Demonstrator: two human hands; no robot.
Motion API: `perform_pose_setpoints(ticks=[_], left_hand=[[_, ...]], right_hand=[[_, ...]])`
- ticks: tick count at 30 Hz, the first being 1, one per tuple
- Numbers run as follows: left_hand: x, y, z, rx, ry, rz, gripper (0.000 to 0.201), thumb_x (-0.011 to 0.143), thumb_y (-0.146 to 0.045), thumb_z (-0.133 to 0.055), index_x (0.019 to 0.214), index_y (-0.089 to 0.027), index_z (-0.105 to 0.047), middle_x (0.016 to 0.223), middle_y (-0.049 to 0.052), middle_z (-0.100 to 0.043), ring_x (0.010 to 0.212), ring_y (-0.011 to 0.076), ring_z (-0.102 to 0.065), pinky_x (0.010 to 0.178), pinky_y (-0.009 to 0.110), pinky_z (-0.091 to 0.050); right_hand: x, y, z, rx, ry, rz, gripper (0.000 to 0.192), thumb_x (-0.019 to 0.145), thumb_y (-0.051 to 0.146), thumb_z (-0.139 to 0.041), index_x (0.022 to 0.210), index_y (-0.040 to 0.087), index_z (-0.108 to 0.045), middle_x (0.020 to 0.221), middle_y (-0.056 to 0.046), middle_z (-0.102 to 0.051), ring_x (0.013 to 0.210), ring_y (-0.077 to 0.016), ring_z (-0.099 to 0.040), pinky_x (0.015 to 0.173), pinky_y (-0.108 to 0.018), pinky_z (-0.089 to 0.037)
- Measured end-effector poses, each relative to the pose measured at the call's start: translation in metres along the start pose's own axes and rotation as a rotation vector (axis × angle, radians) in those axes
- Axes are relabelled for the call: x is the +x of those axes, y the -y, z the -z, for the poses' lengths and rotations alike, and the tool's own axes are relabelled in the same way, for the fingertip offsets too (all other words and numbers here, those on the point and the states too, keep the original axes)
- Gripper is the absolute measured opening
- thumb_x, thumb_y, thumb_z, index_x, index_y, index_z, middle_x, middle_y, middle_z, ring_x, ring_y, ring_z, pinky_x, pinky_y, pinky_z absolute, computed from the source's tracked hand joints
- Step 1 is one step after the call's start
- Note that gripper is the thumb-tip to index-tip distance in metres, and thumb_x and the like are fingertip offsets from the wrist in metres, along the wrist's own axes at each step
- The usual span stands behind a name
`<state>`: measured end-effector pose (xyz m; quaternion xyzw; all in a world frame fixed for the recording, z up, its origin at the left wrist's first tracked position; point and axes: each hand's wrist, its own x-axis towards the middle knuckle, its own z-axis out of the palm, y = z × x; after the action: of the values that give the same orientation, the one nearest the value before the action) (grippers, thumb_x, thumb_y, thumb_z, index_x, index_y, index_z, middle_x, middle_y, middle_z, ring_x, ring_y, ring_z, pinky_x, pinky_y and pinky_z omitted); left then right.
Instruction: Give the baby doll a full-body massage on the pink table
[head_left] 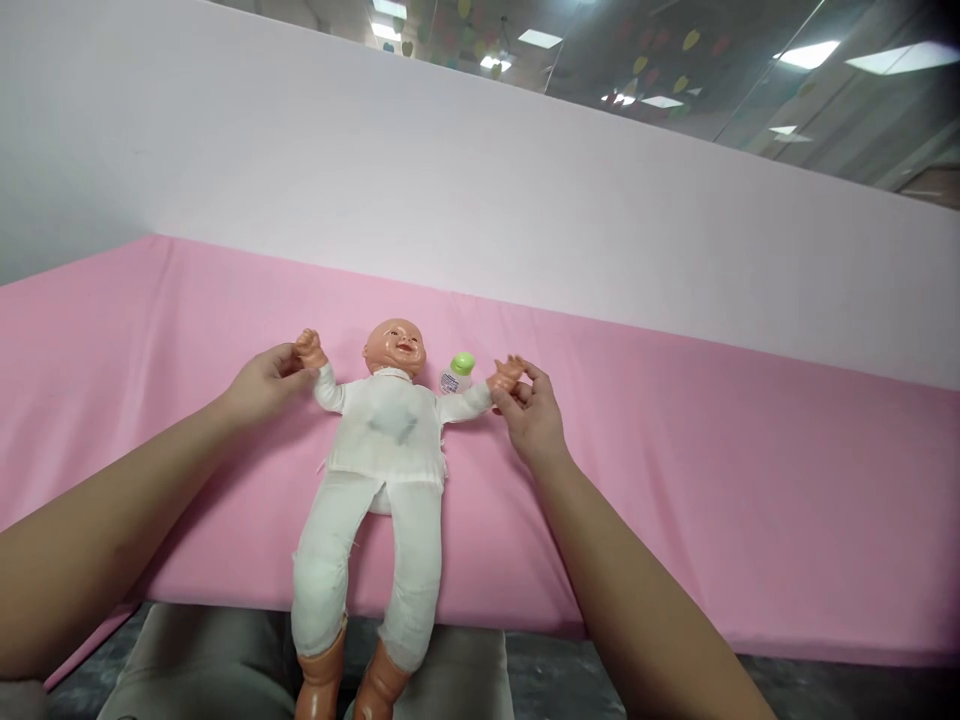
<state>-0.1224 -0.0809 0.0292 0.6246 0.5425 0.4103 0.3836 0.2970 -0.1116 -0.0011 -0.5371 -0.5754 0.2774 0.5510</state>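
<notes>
Pink-covered surface (675, 480) spans the view, backed by a white partition (480, 190), with a glass pane (600, 85) above it dotted with heart-shaped stickers (690, 40) and showing bright ceiling lights (540, 38). On the surface a bald baby doll (390, 450) in a white cloth body lies face up, its head away from the person and its lower legs reaching past the near edge, above the person's greyish trousers (210, 660). A faint grey-green patch (394, 423) marks its chest. Both arms are spread: the person's left hand (262, 385) grips one small plastic hand between thumb and fingers, and the right hand (534, 415) pinches the other likewise. Near the doll's head, just beyond its arm on the right, sits a small green-capped bottle (457, 373) with a printed label.
</notes>
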Motion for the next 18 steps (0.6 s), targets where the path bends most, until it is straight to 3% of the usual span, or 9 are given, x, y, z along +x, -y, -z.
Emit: perform_pose_setpoints(ticks=[2, 4, 8, 10, 13, 16, 18], left_hand=[[0.009, 0.009, 0.011, -0.016, 0.031, 0.058, 0.047, 0.075, -0.051, -0.082, 0.109, -0.02, -0.072, 0.105, 0.008, -0.077, 0.095, 0.0279, -0.072, 0.083, 0.037, -0.055], [0.017, 0.018, 0.019, -0.024, 0.069, 0.116, 0.045, 0.072, -0.049, -0.084, 0.103, -0.018, -0.072, 0.102, 0.01, -0.078, 0.093, 0.0283, -0.072, 0.084, 0.039, -0.055], [0.02, 0.023, 0.024, -0.09, 0.089, 0.12, 0.048, 0.067, -0.047, -0.088, 0.101, -0.017, -0.073, 0.099, 0.011, -0.078, 0.088, 0.0268, -0.072, 0.084, 0.04, -0.056], [0.016, 0.018, 0.021, -0.14, 0.097, 0.074, 0.053, 0.068, -0.048, -0.089, 0.107, -0.018, -0.072, 0.105, 0.011, -0.078, 0.091, 0.0271, -0.073, 0.085, 0.041, -0.057], [0.007, 0.006, 0.012, -0.176, 0.136, -0.013, 0.051, 0.072, -0.046, -0.087, 0.112, -0.02, -0.071, 0.11, 0.01, -0.077, 0.096, 0.0277, -0.073, 0.088, 0.042, -0.058], [-0.006, -0.005, 0.001, -0.167, 0.16, -0.106, 0.044, 0.079, -0.045, -0.083, 0.114, -0.022, -0.07, 0.111, 0.008, -0.076, 0.1, 0.0276, -0.072, 0.089, 0.041, -0.058], [-0.016, -0.011, -0.008, -0.057, 0.179, -0.173, 0.043, 0.08, -0.045, -0.082, 0.116, -0.024, -0.072, 0.114, 0.008, -0.075, 0.101, 0.0273, -0.071, 0.088, 0.04, -0.058]], right_hand=[[0.01, -0.012, 0.014, -0.039, -0.028, -0.177, 0.084, 0.084, 0.051, -0.08, 0.151, 0.021, -0.041, 0.125, -0.015, -0.073, 0.097, -0.0262, -0.073, 0.08, -0.041, -0.064], [0.016, -0.023, 0.024, -0.111, 0.04, -0.304, 0.083, 0.077, 0.049, -0.087, 0.145, 0.02, -0.048, 0.124, -0.015, -0.072, 0.091, -0.0258, -0.074, 0.075, -0.04, -0.065], [0.019, -0.031, 0.03, -0.17, 0.166, -0.368, 0.086, 0.074, 0.048, -0.089, 0.145, 0.019, -0.049, 0.119, -0.014, -0.072, 0.083, -0.0248, -0.074, 0.069, -0.04, -0.066], [0.018, -0.027, 0.026, -0.13, 0.114, -0.318, 0.092, 0.075, 0.05, -0.087, 0.15, 0.021, -0.043, 0.124, -0.015, -0.07, 0.085, -0.0251, -0.075, 0.069, -0.041, -0.066], [0.01, -0.014, 0.015, -0.009, 0.057, -0.141, 0.093, 0.075, 0.052, -0.088, 0.15, 0.024, -0.039, 0.132, -0.015, -0.068, 0.101, -0.0265, -0.075, 0.083, -0.044, -0.066], [-0.007, 0.007, 0.001, 0.038, 0.107, 0.082, 0.076, 0.077, 0.048, -0.088, 0.138, 0.028, -0.048, 0.131, -0.012, -0.071, 0.112, -0.0268, -0.073, 0.095, -0.045, -0.063], [-0.021, 0.022, -0.008, -0.056, 0.173, 0.226, 0.059, 0.079, 0.043, -0.088, 0.128, 0.03, -0.058, 0.127, -0.009, -0.074, 0.107, -0.0262, -0.074, 0.093, -0.044, -0.063]])
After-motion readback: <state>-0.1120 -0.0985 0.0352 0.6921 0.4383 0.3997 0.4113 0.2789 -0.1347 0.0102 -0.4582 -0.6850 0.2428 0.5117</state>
